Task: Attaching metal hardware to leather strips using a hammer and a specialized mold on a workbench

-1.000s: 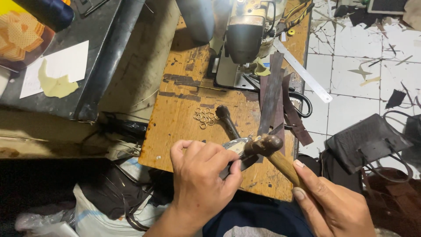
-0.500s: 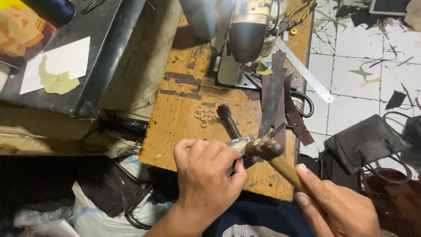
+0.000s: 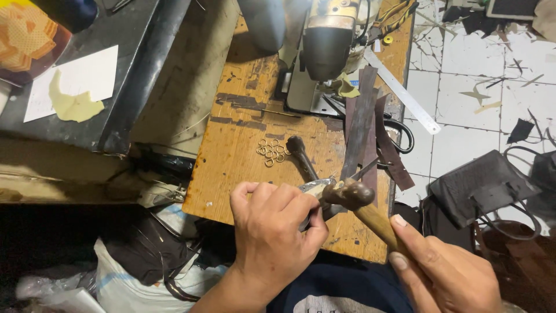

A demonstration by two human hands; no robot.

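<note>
Your wooden workbench [image 3: 243, 156] carries the sewing machine [image 3: 327, 52] at its far end. Near you, your right hand [image 3: 446, 272] grips the hammer [image 3: 362, 203], handle running near-right, head touching the small metal piece [image 3: 317, 186] pinched in your closed left hand [image 3: 272, 235].

Even, soft overhead light — sharp at centre, dim lower left, edges slightly stretched.

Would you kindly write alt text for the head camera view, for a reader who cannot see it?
Over a worn wooden table, the right hand holds a wooden-handled hammer beside the left hand, which pinches a small metal piece. Brass rings, dark leather strips and a sewing machine lie beyond.
</note>
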